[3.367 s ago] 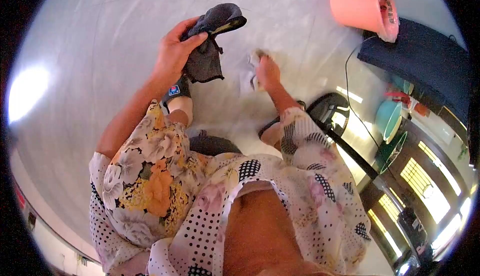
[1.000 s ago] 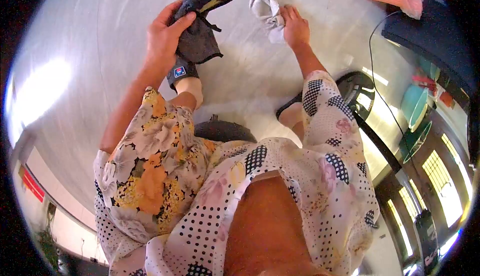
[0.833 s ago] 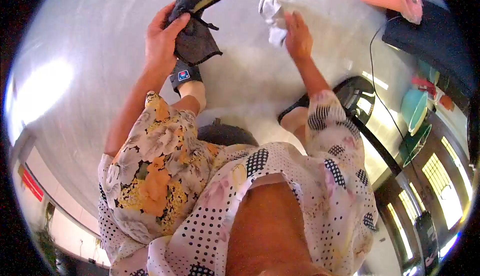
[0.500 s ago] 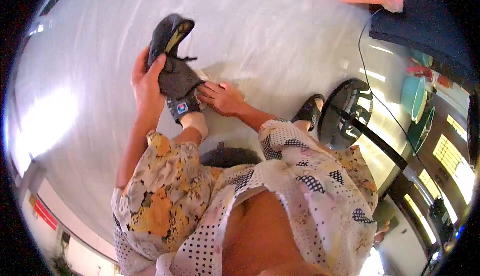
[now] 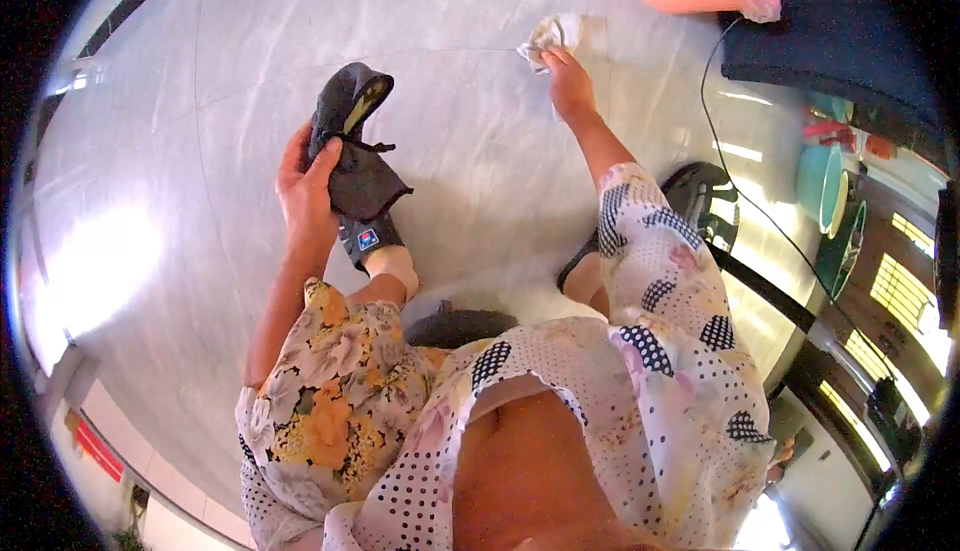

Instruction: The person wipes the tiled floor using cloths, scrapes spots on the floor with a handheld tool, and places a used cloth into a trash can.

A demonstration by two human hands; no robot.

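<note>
In our left hand we grip a dark cloth piece by its side, just above the badged black shoe. Its long axis runs away from our body, leaning slightly left: the curled, open end points forward, the flat flap back toward us. Our right hand holds a crumpled pale rag that points ahead; we cannot tell whether it touches the floor.
</note>
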